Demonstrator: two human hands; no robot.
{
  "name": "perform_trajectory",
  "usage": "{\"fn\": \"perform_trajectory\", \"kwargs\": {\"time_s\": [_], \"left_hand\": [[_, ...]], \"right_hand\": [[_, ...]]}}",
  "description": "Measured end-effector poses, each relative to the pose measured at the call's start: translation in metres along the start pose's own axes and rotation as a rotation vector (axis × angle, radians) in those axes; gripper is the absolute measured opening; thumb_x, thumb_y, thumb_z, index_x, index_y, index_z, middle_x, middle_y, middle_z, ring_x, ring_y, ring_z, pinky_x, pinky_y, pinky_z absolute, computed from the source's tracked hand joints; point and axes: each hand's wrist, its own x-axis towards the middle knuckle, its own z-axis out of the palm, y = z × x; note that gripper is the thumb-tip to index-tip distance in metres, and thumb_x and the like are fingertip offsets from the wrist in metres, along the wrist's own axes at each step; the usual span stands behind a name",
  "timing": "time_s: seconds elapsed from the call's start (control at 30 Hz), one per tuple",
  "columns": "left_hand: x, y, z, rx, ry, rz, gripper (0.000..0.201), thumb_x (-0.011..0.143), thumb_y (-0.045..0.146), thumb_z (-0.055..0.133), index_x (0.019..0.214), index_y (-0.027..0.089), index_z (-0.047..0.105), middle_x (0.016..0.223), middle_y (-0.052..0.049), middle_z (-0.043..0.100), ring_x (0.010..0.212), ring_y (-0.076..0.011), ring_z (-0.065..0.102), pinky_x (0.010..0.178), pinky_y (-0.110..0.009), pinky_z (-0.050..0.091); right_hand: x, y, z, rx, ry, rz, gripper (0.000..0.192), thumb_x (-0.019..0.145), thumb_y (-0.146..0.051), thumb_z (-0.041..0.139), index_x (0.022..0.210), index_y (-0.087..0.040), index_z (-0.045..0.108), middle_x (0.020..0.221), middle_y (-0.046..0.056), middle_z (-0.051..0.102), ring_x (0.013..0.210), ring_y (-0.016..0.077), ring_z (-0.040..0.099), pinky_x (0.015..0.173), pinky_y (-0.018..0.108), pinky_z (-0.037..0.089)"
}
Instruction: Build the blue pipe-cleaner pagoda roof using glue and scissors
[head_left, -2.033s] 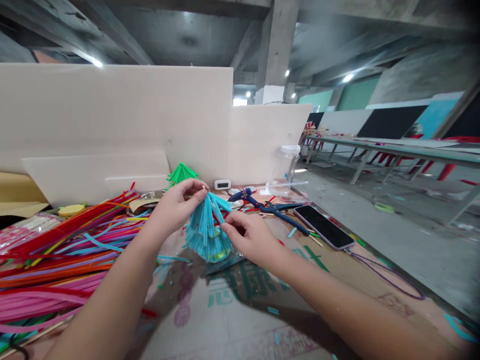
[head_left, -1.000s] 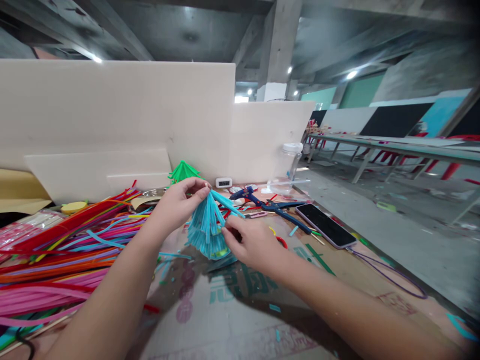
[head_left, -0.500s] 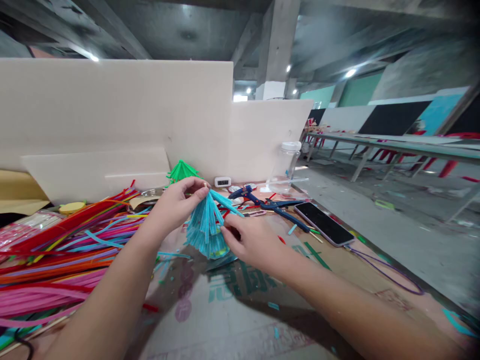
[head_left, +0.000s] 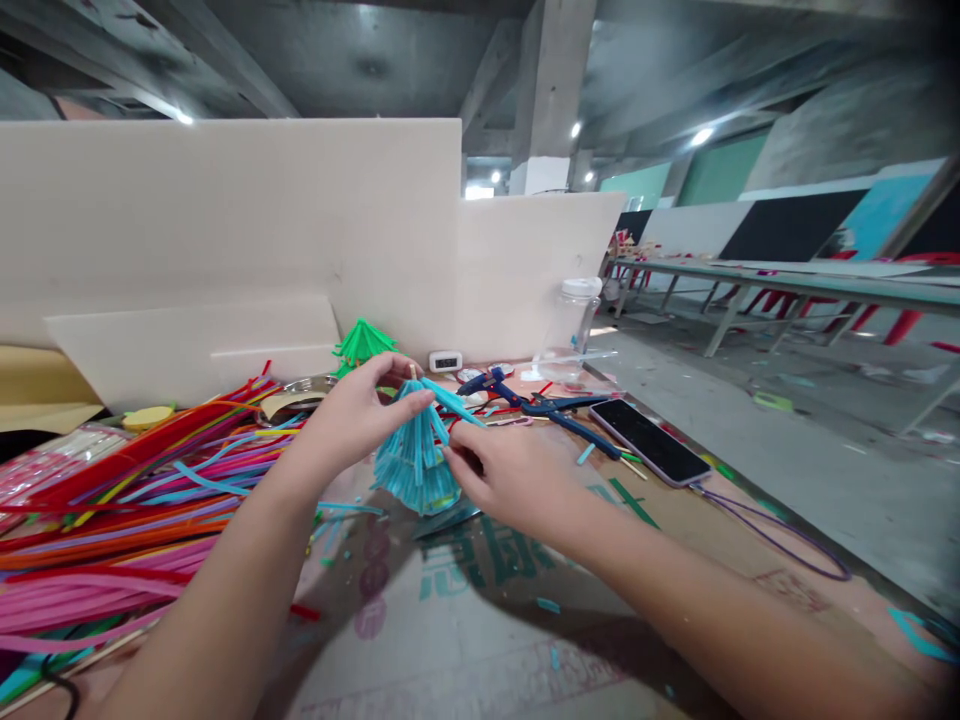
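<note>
A light-blue layered cone of pipe cleaners (head_left: 415,472), shaped like a small tree, stands in front of me on the cardboard. A thin stick tip pokes out at its top. My left hand (head_left: 360,412) is closed around the upper part, its thumb lying across the near side and its other fingers behind, partly hidden. At the cone's right side my right hand (head_left: 517,470) pinches with curled fingers. A blue pipe cleaner (head_left: 450,400) slants from the cone's top down to those fingers. Under the cone lies a dark flat piece (head_left: 444,522).
Bundled coloured pipe cleaners (head_left: 127,545) cover the left. Behind stand a green pipe-cleaner cone (head_left: 362,342), a small digital clock (head_left: 445,362) and a clear jar (head_left: 574,325). On the right lie a glue gun (head_left: 491,382), pliers (head_left: 574,420) and a phone (head_left: 651,442). White boards (head_left: 225,210) rise at the back.
My left thumb has come down and to the right across the cone's upper part. My right hand stays almost in place at the blue pipe cleaner. The view has shifted slightly.
</note>
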Motion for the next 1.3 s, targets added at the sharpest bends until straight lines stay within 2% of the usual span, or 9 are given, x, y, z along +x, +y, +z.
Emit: {"fn": "perform_trajectory", "kwargs": {"time_s": [0.23, 0.67, 1.0, 1.3], "left_hand": [[-0.005, 0.008, 0.001, 0.107, -0.029, 0.048, 0.037, 0.082, 0.045, 0.065, 0.107, 0.021, 0.056, 0.110, -0.004, 0.062, 0.100, -0.0229, 0.062, 0.090, -0.040, 0.049], [-0.005, 0.008, 0.000, 0.106, -0.047, 0.058, 0.037, 0.083, 0.044, 0.063, 0.109, 0.020, 0.054, 0.111, -0.005, 0.061, 0.102, -0.0236, 0.062, 0.092, -0.041, 0.049], [-0.004, 0.010, 0.004, 0.162, -0.032, 0.073, 0.032, 0.082, 0.038, 0.062, 0.105, 0.020, 0.050, 0.107, -0.005, 0.060, 0.099, -0.0220, 0.059, 0.087, -0.038, 0.048], [-0.004, 0.008, 0.004, 0.149, -0.013, 0.062, 0.028, 0.084, 0.039, 0.058, 0.104, 0.021, 0.052, 0.106, -0.006, 0.061, 0.099, -0.0230, 0.060, 0.086, -0.038, 0.048]], "right_hand": [[0.001, 0.000, -0.002, 0.014, -0.001, 0.004, 0.018, 0.093, -0.029, 0.050, 0.083, -0.019, 0.061, 0.064, -0.001, 0.062, 0.055, 0.0112, 0.047, 0.054, 0.027, 0.017], [-0.002, -0.005, -0.004, -0.078, -0.086, -0.015, 0.019, 0.092, -0.028, 0.049, 0.084, -0.019, 0.064, 0.065, 0.002, 0.067, 0.054, 0.0132, 0.053, 0.053, 0.029, 0.015], [0.001, -0.004, -0.006, -0.074, -0.072, 0.017, 0.018, 0.093, -0.029, 0.049, 0.089, -0.020, 0.063, 0.069, 0.002, 0.069, 0.056, 0.0137, 0.055, 0.054, 0.029, 0.016], [0.000, 0.000, 0.003, 0.008, -0.020, 0.006, 0.020, 0.096, -0.031, 0.046, 0.090, -0.018, 0.060, 0.069, 0.001, 0.065, 0.058, 0.0138, 0.054, 0.055, 0.027, 0.022]]}}
